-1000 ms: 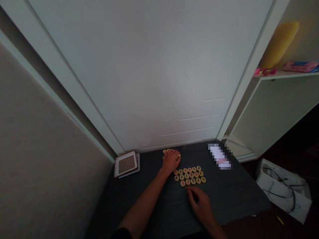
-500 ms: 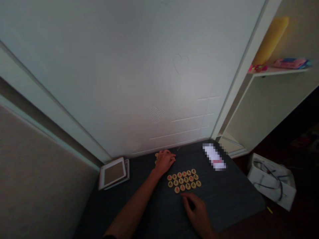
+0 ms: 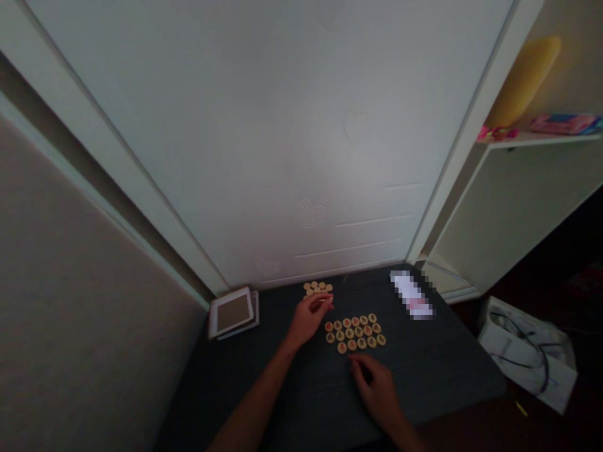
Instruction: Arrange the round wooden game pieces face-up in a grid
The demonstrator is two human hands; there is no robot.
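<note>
Round wooden Chinese chess pieces (image 3: 358, 331) lie face up in three rows on the dark table, with red and black characters. Behind them, near the wall panel, a cluster of plain-looking pale pieces (image 3: 315, 285) sits close together. My left hand (image 3: 308, 320) is at the near edge of that cluster, partly covering it, its thumb and fingers pinched together; a pale edge of a chess piece shows at the fingertips. Just below the front row rests my right hand (image 3: 379, 389), thumb and forefinger curled together; whatever is between their tips, if anything, cannot be made out.
Two framed, flat tablet-like objects (image 3: 233, 314) are stacked at the table's left rear corner. A blurred-out white item (image 3: 411, 295) lies at the right rear. Beyond the table's right edge stands a white paper bag (image 3: 527, 358) with dark handles. A white panel (image 3: 282, 157) rises behind.
My left hand has drawn back toward me from the pale cluster, uncovering more of it. The right hand stays below the rows. The camera view has shifted slightly.
</note>
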